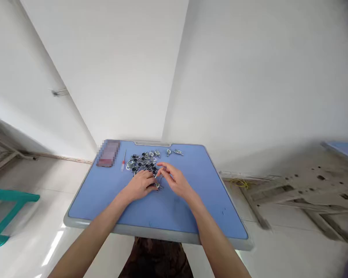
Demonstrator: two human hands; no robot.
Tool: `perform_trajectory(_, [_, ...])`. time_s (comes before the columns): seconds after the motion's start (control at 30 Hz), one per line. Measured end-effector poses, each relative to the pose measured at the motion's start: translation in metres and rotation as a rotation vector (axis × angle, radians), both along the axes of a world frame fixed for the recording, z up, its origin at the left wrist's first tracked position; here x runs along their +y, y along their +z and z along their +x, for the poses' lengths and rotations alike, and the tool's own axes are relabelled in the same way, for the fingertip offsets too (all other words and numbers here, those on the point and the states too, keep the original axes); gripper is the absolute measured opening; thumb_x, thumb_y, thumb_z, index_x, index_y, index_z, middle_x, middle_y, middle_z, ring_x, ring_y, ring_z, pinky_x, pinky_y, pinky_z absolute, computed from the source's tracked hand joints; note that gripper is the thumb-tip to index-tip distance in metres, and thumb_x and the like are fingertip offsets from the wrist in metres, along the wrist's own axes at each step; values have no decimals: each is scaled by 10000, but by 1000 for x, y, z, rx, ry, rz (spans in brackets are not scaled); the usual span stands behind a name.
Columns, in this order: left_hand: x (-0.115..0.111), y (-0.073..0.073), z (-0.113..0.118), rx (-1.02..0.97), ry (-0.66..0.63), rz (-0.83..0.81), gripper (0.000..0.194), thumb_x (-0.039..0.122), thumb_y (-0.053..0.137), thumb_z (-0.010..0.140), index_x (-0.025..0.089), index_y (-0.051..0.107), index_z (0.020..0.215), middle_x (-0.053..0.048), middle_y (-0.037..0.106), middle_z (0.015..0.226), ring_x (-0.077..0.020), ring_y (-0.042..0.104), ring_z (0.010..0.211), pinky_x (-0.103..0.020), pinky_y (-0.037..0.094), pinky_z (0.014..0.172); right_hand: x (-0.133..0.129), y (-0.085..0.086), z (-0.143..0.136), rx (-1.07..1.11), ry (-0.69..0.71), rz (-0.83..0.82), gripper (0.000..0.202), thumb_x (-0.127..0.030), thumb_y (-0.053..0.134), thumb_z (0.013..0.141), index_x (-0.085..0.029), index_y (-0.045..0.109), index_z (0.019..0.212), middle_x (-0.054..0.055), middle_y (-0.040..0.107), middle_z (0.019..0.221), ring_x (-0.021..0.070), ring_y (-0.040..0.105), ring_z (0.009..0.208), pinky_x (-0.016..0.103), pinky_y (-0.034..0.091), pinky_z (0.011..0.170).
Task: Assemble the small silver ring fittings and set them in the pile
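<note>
A pile of small metal parts with black round pieces (135,159) lies on the blue table (104,197). My left hand (141,185) rests at the near edge of this pile, fingers bent, its thumb against one small metal part (159,187). Just to the right, my right hand (175,180) is raised slightly, with thumb and fingertips drawn together close to the pile. Whatever lies between those fingertips is too small to make out. Beyond the hands, a few silvery metal parts (178,152) lie apart from the pile.
A screwdriver (123,162) with a clear and red handle lies left of the pile. Farther left is a dark, blurred flat object (108,153). White walls stand behind the table. A green stool (12,197) is at left, another table frame (307,189) at right.
</note>
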State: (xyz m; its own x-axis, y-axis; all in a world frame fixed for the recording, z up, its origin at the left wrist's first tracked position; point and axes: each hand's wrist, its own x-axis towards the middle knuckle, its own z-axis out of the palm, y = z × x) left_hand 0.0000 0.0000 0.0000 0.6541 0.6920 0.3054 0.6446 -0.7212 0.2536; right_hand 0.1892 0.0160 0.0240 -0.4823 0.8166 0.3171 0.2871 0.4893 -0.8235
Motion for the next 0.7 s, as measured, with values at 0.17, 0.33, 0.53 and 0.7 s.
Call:
perform_trajectory(0.17, [0,0,0,-6,-1,3,251,390,476,895,181,614,899,-45,585,852,-175,536,832,-320,403,789,-3,3,-1,-24,-64,102,318,-276,438,898,-253,512,1206,53,557,934,165,547,831,313,495,713])
perform_trajectory(0.33, [0,0,0,-8,2,11,246,391,484,891,182,609,928,-42,585,870,-176,533,834,-320,404,779,-3,5,0,33,-24,15,361,-247,442,889,-283,506,1243,41,543,909,152,534,786,320,512,712])
perform_trajectory(0.53, [-1,2,0,-11,2,2,237,385,485,891,188,611,929,-41,584,864,-173,531,823,-315,407,764,-5,11,5,74,32,-89,349,-219,403,894,-245,479,1234,32,589,891,148,553,814,339,508,768])
perform_trajectory(0.7, [-1,2,0,-15,3,7,235,380,484,892,184,609,927,-46,583,871,-179,531,836,-319,410,771,-7,11,0,45,-30,-14,238,-256,488,862,-247,572,1084,32,567,897,155,547,820,306,510,717])
